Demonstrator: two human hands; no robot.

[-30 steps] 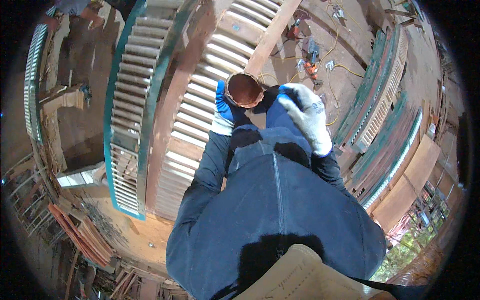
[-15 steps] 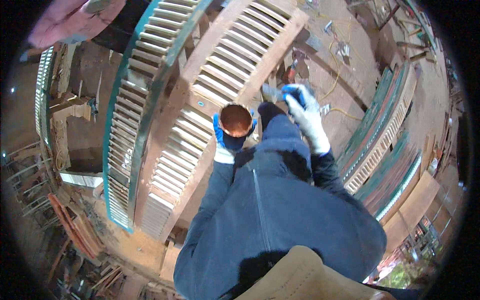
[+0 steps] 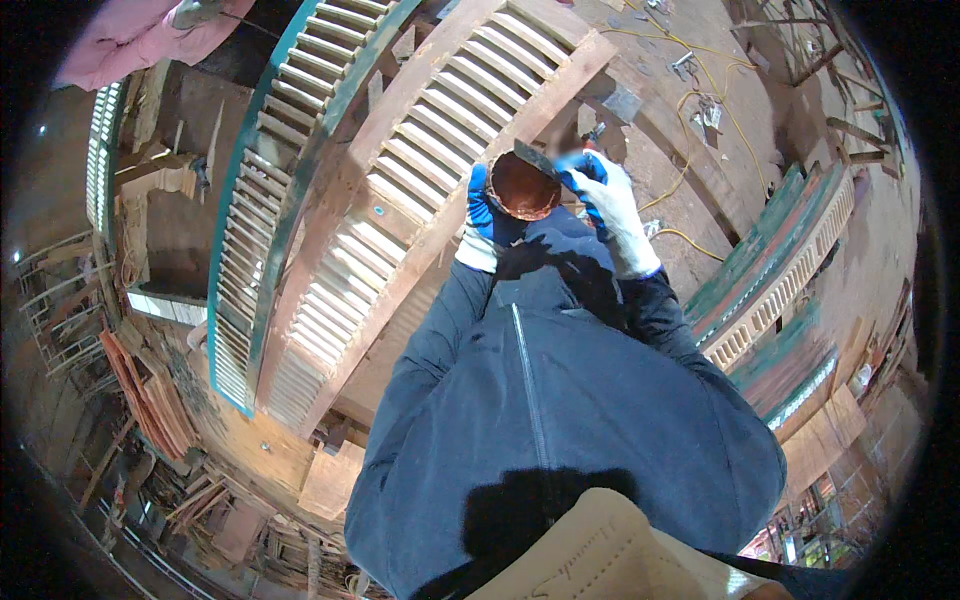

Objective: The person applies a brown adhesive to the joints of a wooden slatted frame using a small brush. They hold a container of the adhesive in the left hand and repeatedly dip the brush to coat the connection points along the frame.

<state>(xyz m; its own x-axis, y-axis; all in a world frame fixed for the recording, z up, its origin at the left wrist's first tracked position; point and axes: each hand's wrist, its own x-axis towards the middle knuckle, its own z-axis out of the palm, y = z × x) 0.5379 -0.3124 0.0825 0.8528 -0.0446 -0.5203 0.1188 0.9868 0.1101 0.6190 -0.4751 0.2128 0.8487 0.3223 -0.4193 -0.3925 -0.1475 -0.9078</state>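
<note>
My left hand (image 3: 481, 222), in a white and blue work glove, is wrapped round a round tub (image 3: 524, 188) with reddish-brown paste inside. In my right hand (image 3: 610, 205), gloved the same way, is a putty knife (image 3: 532, 157). Its grey blade reaches over the tub's far rim, while its handle end is blurred. Just beyond my left hand lies a pale wooden louvred shutter (image 3: 420, 230), its frame smeared pinkish-brown. I cannot tell whether the blade touches the paste.
A green-edged louvred shutter (image 3: 240, 270) stands to the left. More shutters (image 3: 780, 265) are stacked at the right. Yellow cord (image 3: 682, 160) runs over the dusty ground. Another person's pink garment (image 3: 150, 40) shows at the top left, and reddish boards (image 3: 150, 395) lie at the left.
The putty knife has come from the right of the tub to its rim. My left hand has brought the tub up and to the right, closer to my right hand.
</note>
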